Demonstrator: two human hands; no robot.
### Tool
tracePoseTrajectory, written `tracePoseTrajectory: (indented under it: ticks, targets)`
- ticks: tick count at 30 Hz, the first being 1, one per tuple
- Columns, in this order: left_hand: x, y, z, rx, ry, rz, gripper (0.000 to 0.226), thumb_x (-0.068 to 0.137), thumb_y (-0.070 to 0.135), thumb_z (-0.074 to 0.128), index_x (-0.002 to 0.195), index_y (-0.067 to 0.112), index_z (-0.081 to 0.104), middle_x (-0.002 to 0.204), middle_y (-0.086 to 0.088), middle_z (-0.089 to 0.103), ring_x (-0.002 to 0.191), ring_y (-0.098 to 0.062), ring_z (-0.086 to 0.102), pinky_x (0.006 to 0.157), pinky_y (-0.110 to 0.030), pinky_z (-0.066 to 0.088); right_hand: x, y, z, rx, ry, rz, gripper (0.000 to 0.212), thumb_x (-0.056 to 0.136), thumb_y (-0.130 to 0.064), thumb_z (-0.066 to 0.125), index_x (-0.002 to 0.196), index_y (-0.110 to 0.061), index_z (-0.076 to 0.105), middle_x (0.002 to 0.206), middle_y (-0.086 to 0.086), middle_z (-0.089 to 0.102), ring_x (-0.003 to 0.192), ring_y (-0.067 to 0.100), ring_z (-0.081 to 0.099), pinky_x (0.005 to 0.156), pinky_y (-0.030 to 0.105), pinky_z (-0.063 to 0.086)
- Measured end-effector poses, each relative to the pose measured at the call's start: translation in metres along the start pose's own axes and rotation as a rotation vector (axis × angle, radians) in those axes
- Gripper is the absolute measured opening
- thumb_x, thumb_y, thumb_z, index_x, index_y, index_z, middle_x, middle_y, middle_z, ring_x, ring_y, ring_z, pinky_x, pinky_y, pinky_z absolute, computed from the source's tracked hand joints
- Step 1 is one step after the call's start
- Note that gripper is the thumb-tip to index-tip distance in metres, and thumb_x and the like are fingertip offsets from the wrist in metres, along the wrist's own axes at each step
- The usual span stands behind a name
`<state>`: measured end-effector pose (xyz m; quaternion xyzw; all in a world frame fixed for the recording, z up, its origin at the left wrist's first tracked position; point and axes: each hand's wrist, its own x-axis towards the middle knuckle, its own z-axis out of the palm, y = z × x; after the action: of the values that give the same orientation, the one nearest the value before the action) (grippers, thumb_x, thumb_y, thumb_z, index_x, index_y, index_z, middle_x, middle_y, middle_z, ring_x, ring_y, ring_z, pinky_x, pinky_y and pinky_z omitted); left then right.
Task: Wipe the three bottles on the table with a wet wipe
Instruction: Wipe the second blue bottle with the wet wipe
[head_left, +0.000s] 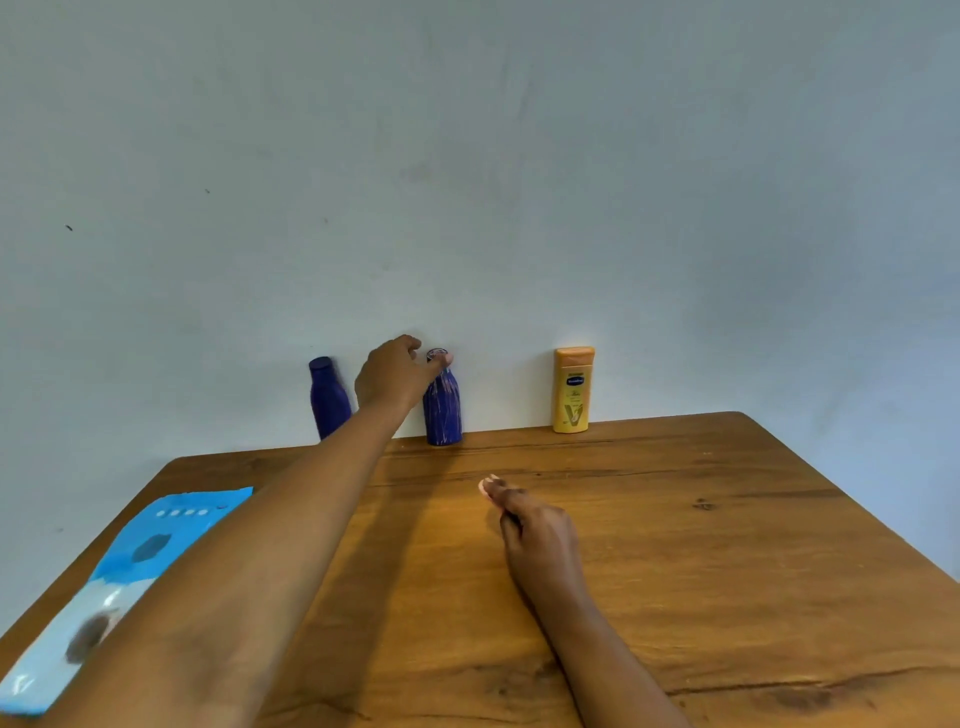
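The left hand (397, 371) reaches to the middle blue bottle (442, 410), fingers loosely spread at its cap, probably to fetch it for wiping. Another blue bottle (329, 397) stands left of it, a yellow bottle (572, 391) right, the wipe packet (132, 571) nearer. The right hand (537, 540) rests curled, holding nothing visible, on the wooden surface (727, 571) against a pale wall (467, 156).

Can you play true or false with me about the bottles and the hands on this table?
1. Three bottles stand along the wall. True: a dark blue bottle, a streaked blue bottle and a yellow bottle.
2. The left hand is at the yellow bottle. False: it is at the streaked blue bottle's top.
3. The right hand holds a bottle. False: it holds no bottle and is over the table.
4. A blue wipes pack lies on the left side. True.
5. The yellow bottle lies on its side. False: it stands upright.
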<state>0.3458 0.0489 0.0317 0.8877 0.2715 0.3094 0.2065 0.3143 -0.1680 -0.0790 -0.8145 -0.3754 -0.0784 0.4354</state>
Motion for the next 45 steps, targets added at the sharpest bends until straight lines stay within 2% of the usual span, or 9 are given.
tracePoseTrajectory:
  ticks: [5, 11, 16, 26, 29, 34, 37, 41, 45]
  targets:
    - [0.009, 0.009, 0.024, 0.051, 0.028, -0.089, 0.045, 0.083, 0.051, 0.063, 0.111, 0.016, 0.061, 0.107, -0.003, 0.067, 0.094, -0.023, 0.063, 0.063, -0.028, 0.039, 0.005, 0.011, 0.012, -0.003, 0.050, -0.066, 0.038, 0.094, -0.011, 0.053, 0.129, -0.025, 0.053, 0.124, -0.010, 0.060, 0.104, -0.002, 0.057, 0.088, 0.009, 0.045]
    - [0.011, 0.003, 0.024, 0.013, 0.096, -0.094, 0.034, 0.084, 0.043, 0.066, 0.103, 0.015, 0.067, 0.097, -0.003, 0.070, 0.079, -0.016, 0.060, 0.053, -0.023, 0.036, 0.007, 0.015, 0.014, -0.007, 0.060, -0.018, 0.037, 0.096, -0.015, 0.049, 0.131, -0.028, 0.051, 0.111, -0.009, 0.065, 0.088, 0.008, 0.062, 0.078, 0.023, 0.053]
    - [-0.010, 0.011, -0.015, -0.193, 0.116, -0.094, 0.033, 0.077, 0.044, 0.073, 0.092, 0.015, 0.067, 0.086, 0.002, 0.069, 0.076, -0.014, 0.063, 0.058, -0.029, 0.049, 0.003, 0.016, 0.011, 0.043, 0.193, 0.029, 0.038, 0.093, -0.009, 0.053, 0.127, -0.027, 0.054, 0.120, -0.010, 0.062, 0.100, -0.003, 0.057, 0.082, 0.008, 0.045]
    - [-0.160, 0.001, -0.090, -0.796, -0.308, -0.450, 0.023, 0.076, 0.019, 0.076, 0.083, 0.013, 0.056, 0.085, -0.009, 0.071, 0.078, -0.020, 0.069, 0.062, -0.032, 0.055, -0.074, -0.011, -0.036, 0.115, 0.361, -0.038, 0.051, 0.084, 0.011, 0.057, 0.122, -0.024, 0.057, 0.116, -0.014, 0.056, 0.105, 0.008, 0.060, 0.092, 0.009, 0.042]
    - [-0.197, -0.007, -0.089, -0.802, -0.400, -0.504, 0.028, 0.076, 0.022, 0.075, 0.095, 0.009, 0.060, 0.090, -0.009, 0.070, 0.082, -0.021, 0.067, 0.067, -0.032, 0.056, -0.098, -0.035, -0.046, 0.160, 0.308, -0.122, 0.045, 0.086, 0.007, 0.056, 0.121, -0.021, 0.059, 0.122, -0.006, 0.058, 0.109, 0.006, 0.058, 0.091, 0.026, 0.051]
    - [-0.229, -0.017, -0.083, -0.869, -0.483, -0.552, 0.042, 0.069, 0.034, 0.078, 0.097, 0.009, 0.060, 0.093, -0.008, 0.070, 0.084, -0.022, 0.066, 0.070, -0.033, 0.054, -0.128, -0.073, -0.041, 0.009, 0.207, -0.509, 0.028, 0.095, -0.018, 0.047, 0.112, -0.007, 0.067, 0.119, 0.009, 0.064, 0.107, 0.013, 0.061, 0.089, 0.021, 0.050]
    - [-0.237, -0.022, -0.077, -0.903, -0.498, -0.592, 0.047, 0.060, 0.044, 0.078, 0.090, 0.012, 0.061, 0.089, -0.007, 0.070, 0.081, -0.021, 0.065, 0.067, -0.034, 0.054, -0.137, -0.074, -0.031, -0.071, 0.056, -0.617, 0.029, 0.087, -0.011, 0.061, 0.115, -0.004, 0.064, 0.123, 0.012, 0.061, 0.112, 0.020, 0.060, 0.089, 0.032, 0.052]
    - [-0.243, -0.031, -0.070, -1.023, -0.532, -0.636, 0.043, 0.067, 0.048, 0.070, 0.092, 0.012, 0.066, 0.093, -0.009, 0.070, 0.081, -0.021, 0.066, 0.061, -0.033, 0.056, -0.138, -0.071, -0.031, -0.191, -0.156, -0.581, 0.044, 0.079, -0.009, 0.071, 0.122, -0.008, 0.061, 0.131, 0.008, 0.057, 0.122, 0.019, 0.052, 0.094, 0.037, 0.049]
    - [-0.249, -0.041, -0.063, -1.362, -0.593, -0.653, 0.040, 0.080, 0.029, 0.062, 0.110, 0.002, 0.061, 0.112, -0.016, 0.068, 0.094, -0.023, 0.068, 0.077, -0.038, 0.058, -0.133, -0.077, -0.038, -0.117, -0.328, -0.473, 0.045, 0.086, -0.021, 0.039, 0.126, -0.010, 0.059, 0.136, 0.004, 0.053, 0.131, 0.015, 0.041, 0.107, 0.033, 0.037]
